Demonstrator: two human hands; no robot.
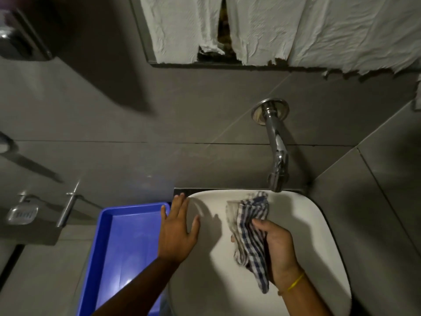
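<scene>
While the left hand lies flat on the sink, the right hand clutches a checked cloth.

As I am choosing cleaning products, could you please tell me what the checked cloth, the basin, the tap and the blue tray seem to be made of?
Checked cloth: woven fabric, probably cotton; it crumples and hangs limp from the right hand.
Basin: likely glazed ceramic, smooth white, soft sheen.
Tap: polished metal, perhaps chromed, with mirror-like glints.
Blue tray: moulded plastic, glossy, uniform colour.
</scene>
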